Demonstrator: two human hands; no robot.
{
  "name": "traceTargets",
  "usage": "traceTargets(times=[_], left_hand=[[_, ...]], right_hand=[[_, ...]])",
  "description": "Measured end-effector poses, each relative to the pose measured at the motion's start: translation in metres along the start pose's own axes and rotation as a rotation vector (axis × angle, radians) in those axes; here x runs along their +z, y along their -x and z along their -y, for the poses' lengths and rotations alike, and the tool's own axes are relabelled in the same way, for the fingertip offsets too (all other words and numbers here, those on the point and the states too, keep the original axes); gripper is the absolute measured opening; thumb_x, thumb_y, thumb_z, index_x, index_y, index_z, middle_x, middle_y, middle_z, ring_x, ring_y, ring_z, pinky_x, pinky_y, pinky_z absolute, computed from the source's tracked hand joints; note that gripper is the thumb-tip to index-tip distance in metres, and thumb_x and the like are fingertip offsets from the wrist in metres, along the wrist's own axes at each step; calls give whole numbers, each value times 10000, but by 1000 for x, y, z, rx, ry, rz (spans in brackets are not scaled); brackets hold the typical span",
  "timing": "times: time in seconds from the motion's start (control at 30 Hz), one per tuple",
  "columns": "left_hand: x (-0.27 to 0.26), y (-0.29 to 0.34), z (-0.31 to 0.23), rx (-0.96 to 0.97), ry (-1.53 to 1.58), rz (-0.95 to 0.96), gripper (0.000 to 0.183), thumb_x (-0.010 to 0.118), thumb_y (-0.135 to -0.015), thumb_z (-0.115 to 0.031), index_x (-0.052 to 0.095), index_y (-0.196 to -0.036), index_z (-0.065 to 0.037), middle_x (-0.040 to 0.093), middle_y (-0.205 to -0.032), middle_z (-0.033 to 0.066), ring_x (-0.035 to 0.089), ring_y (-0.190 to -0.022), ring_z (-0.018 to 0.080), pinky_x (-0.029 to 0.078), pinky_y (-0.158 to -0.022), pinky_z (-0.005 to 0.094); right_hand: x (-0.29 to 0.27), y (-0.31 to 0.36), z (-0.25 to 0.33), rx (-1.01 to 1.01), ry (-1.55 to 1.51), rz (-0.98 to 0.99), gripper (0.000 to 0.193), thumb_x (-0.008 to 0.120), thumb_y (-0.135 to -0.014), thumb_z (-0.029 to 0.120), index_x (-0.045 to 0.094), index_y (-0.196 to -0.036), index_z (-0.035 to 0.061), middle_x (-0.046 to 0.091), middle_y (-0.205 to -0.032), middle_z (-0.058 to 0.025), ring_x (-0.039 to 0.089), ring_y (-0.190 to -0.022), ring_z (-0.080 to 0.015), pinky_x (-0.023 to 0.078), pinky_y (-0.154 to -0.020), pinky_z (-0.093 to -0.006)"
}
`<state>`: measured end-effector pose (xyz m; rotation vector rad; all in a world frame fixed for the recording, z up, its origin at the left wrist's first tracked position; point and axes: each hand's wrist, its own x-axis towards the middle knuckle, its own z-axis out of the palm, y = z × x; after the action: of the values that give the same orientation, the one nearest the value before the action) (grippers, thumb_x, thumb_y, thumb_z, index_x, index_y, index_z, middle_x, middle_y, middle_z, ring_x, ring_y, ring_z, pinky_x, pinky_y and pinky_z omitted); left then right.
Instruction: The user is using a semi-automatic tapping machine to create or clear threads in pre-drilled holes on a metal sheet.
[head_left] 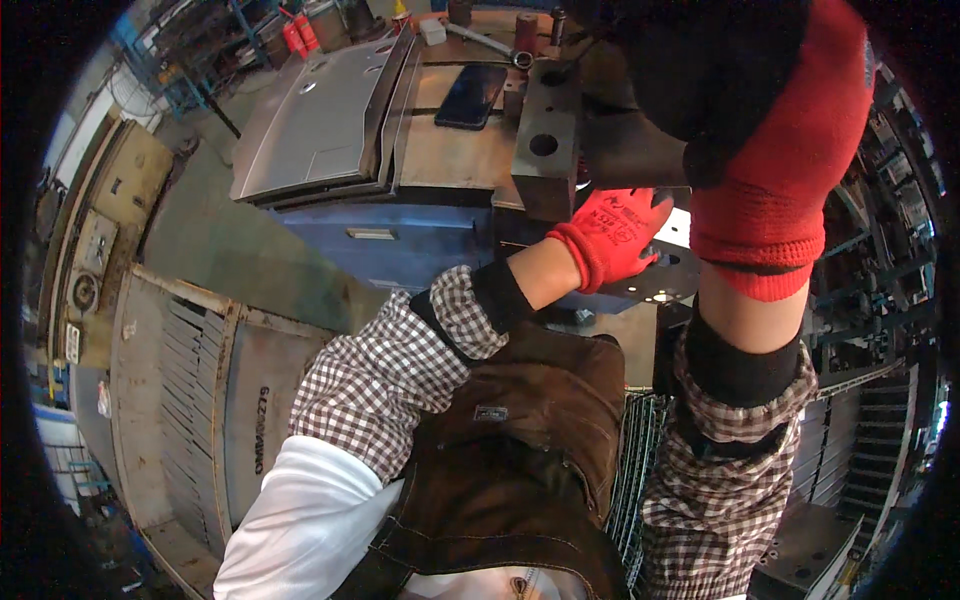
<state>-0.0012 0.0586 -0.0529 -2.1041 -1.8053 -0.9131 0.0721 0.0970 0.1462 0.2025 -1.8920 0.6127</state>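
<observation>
My left hand (615,238), in a red glove with dark fingertips, is at the bench's front edge below a thick steel block with round holes (545,150). Its fingers are closed on the edge of a shiny metal plate with holes (676,262). Close to the camera at the upper right is my right hand (775,150), also gloved in red with a black coating. The dark coated part blends into shadow, so its fingers and anything in them cannot be made out. That hand hides the bench's right part.
Stacked sheet-metal panels (320,115) lie on the bench's left, beside a dark phone (470,97). Behind are a wrench (485,42) and small cylindrical parts. A blue cabinet (390,245) is under the bench. A rusty metal bin (200,370) stands left, racks (860,440) right.
</observation>
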Motion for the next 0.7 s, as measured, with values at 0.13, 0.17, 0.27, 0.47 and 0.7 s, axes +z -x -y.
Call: traceTargets(times=[0.13,0.17,0.27,0.47,0.7], left_hand=[[-2,0,0,-4,-39,2,651,740,-805,-402,541,-1284,-8,532,-1298,256,520,-1225,412,419,-1030,513],[-3,0,1,-4,-39,0,649,741,-804,-399,541,-1282,-8,534,-1293,255,522,-1221,411,422,-1025,511],[-1,0,0,-2,-28,-5,643,746,-800,-390,541,-1277,-9,541,-1279,252,529,-1210,408,433,-1012,504],[-4,-4,-1,-26,-78,28,634,754,-794,-377,543,-1271,-16,550,-1264,247,538,-1197,401,451,-988,496],[-13,-2,-9,-50,-131,76,632,757,-790,-367,541,-1292,-49,552,-1259,244,545,-1184,394,465,-961,493]], right_hand=[[2,-2,0,-5,-2,-4,467,562,-971,151,525,-1425,50,570,-1387,-157,562,-1249,-253,457,-1034,-355],[2,-3,1,-7,-5,-7,465,560,-973,152,525,-1425,50,571,-1387,-156,562,-1248,-252,457,-1033,-355],[1,-4,0,-11,-3,-7,459,554,-980,156,525,-1426,49,571,-1386,-156,562,-1247,-250,458,-1032,-353],[4,-6,-1,-22,-14,-8,449,542,-994,162,524,-1428,49,572,-1385,-155,564,-1245,-245,459,-1030,-349],[8,-7,0,-38,-37,-28,437,528,-1010,170,523,-1430,49,573,-1383,-154,565,-1242,-241,460,-1027,-345]])
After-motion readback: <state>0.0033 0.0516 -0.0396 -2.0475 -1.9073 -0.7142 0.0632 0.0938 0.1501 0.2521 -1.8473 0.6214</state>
